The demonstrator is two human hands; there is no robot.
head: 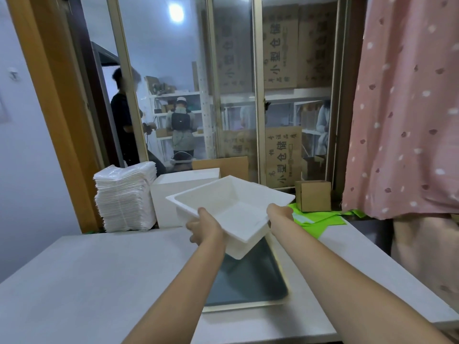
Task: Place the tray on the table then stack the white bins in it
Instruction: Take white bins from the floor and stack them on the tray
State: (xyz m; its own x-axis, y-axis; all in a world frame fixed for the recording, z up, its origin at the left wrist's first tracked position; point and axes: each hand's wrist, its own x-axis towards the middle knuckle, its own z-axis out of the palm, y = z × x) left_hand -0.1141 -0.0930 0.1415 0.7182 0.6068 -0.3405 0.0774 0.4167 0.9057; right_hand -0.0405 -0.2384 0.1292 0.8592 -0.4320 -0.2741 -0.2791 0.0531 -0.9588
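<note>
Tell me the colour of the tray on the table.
Dark grey tray with a pale metal rim; head view.

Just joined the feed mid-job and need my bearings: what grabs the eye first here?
A white rectangular plastic bin held up at centre by both hands, the left hand on its near-left rim and the right hand on its right rim. Below it a dark flat metal tray lies on the pale grey table. Behind on the left stands a tall stack of white plastic sheets.
</note>
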